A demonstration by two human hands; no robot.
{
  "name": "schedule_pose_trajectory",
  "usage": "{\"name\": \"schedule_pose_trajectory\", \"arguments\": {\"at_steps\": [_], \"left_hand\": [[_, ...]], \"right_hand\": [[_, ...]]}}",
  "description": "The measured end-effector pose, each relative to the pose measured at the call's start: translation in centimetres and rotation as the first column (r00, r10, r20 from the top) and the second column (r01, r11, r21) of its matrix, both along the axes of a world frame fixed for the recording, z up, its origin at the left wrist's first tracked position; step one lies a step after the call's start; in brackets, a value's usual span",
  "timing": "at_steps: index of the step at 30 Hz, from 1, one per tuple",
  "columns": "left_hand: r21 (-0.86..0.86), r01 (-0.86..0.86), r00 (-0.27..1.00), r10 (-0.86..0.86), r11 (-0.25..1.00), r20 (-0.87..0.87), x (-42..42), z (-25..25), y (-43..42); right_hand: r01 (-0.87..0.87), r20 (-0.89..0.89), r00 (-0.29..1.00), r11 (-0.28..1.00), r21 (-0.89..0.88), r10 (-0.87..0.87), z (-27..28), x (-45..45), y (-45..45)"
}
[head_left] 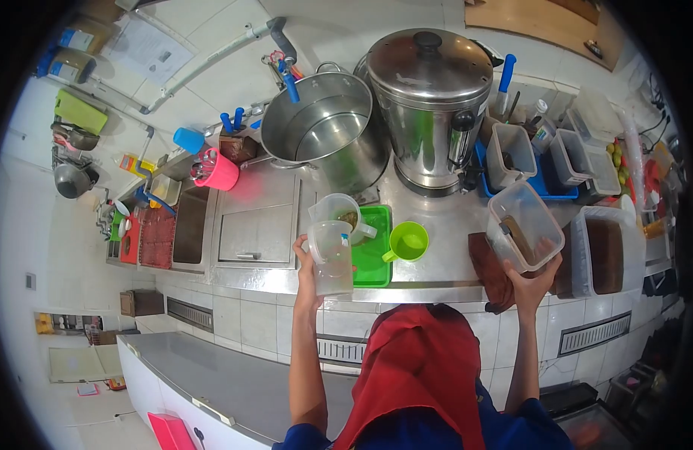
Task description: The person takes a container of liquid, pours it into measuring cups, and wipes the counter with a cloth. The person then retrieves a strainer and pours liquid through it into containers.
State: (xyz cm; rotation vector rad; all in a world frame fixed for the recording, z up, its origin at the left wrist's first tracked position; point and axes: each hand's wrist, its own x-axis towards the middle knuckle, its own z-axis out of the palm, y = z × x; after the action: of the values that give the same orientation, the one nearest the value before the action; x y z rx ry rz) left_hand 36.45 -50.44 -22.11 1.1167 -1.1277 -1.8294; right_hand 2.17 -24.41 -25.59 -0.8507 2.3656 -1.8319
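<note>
My left hand [307, 274] is closed round the side of an empty-looking clear plastic jug [333, 262], held at the counter's front edge. Just behind it, a second clear jug [336, 204] with a handle has some brownish matter inside and stands by a green tray [375, 274]. A lime-green mug [411, 238] sits at the tray's right side. On the right, my right hand [532, 283] grips the lower end of a clear rectangular plastic container [545, 225], which is tilted. Something dark and long lies inside it; I cannot make out its kind.
A brown cloth [487, 270] lies beside the container. A large tub with brown contents [583, 262] stands farther right. Behind are a big steel pot [324, 139] and a steel urn [429, 105]. A pink cup of utensils [220, 174] stands by the sink [190, 232].
</note>
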Motion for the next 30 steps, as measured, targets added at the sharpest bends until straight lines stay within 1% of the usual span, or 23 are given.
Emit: {"name": "schedule_pose_trajectory", "arguments": {"at_steps": [2,6,8,10,13,14,15,16,17,18,20,21,23,24,25,26,27,28,30], "left_hand": [[0.145,0.108,0.994,-0.111,0.984,0.013,0.3,1.0,-0.7],[0.196,0.106,0.994,-0.108,0.975,0.001,0.2,1.3,-2.3],[0.221,0.159,0.987,-0.152,0.962,-0.050,0.4,1.6,-3.1],[0.249,0.182,0.983,-0.177,0.951,-0.043,0.0,2.6,-3.5],[0.304,0.206,0.978,-0.201,0.930,-0.049,0.0,3.1,-4.0],[0.330,0.208,0.978,-0.198,0.921,-0.063,0.1,3.1,-4.2],[0.329,0.203,0.979,-0.193,0.922,-0.062,0.2,2.9,-4.4],[0.334,0.234,0.972,-0.220,0.913,-0.080,0.5,2.5,-4.5],[0.339,0.265,0.964,-0.246,0.902,-0.099,0.7,2.1,-4.5],[0.341,0.259,0.966,-0.239,0.904,-0.099,0.6,1.7,-4.2],[0.227,0.016,0.998,-0.029,0.974,0.054,0.3,0.5,-2.7],[0.229,0.012,0.998,-0.025,0.973,0.055,0.0,0.6,-1.8],[0.084,-0.004,0.994,-0.005,0.996,0.108,-0.7,1.4,0.4],[0.084,-0.003,0.994,-0.006,0.996,0.106,-0.6,0.5,1.2],[-0.076,0.035,0.990,-0.024,0.997,0.141,-0.5,-0.5,1.9],[-0.230,0.077,0.983,-0.036,0.970,0.178,-0.5,-1.6,2.3],[-0.204,0.031,0.989,-0.001,0.979,0.147,-1.0,-1.5,2.8],[-0.198,0.030,0.990,-0.001,0.980,0.141,-1.3,-2.3,3.1],[-0.376,-0.057,0.986,0.110,0.925,0.124,-1.8,-4.3,4.0]], "right_hand": [[-0.003,-0.013,1.000,1.000,0.008,0.003,-0.2,0.1,0.1],[-0.015,0.014,1.000,1.000,0.002,0.015,-0.3,0.2,0.1],[-0.019,0.012,1.000,1.000,0.007,0.019,-0.2,0.2,0.0],[-0.039,0.073,0.996,0.999,-0.025,0.040,-0.1,0.2,0.0],[-0.037,0.098,0.994,0.999,-0.040,0.040,0.1,0.2,-0.1],[-0.041,0.098,0.994,0.998,-0.044,0.045,-0.1,0.0,-0.1],[-0.041,0.050,0.998,0.999,-0.017,0.042,-0.5,-0.3,0.0],[-0.041,0.001,0.999,0.999,0.013,0.041,-0.7,-0.6,0.1],[-0.049,0.002,0.999,0.999,0.015,0.049,-0.8,-0.7,0.1],[-0.046,0.018,0.999,0.999,0.012,0.046,-0.8,-0.8,0.0],[-0.050,0.036,0.998,0.999,0.013,0.049,-0.9,-0.9,-0.2],[-0.055,0.029,0.998,0.998,0.020,0.054,-1.1,-1.1,-0.2],[-0.058,0.021,0.998,0.998,0.030,0.057,-1.1,-1.0,-0.2],[-0.050,0.021,0.999,0.998,0.038,0.050,-1.1,-0.7,-0.3],[-0.042,0.020,0.999,0.998,0.044,0.041,-1.0,-0.5,-0.6],[-0.041,0.017,0.999,0.998,0.046,0.041,-0.9,-0.2,-0.9],[-0.037,0.018,0.999,0.998,0.043,0.036,-0.6,0.3,-1.2],[-0.032,0.018,0.999,0.999,0.041,0.031,-0.4,0.8,-1.4],[-0.027,0.033,0.999,0.999,0.036,0.025,0.3,2.1,-1.9]]}}
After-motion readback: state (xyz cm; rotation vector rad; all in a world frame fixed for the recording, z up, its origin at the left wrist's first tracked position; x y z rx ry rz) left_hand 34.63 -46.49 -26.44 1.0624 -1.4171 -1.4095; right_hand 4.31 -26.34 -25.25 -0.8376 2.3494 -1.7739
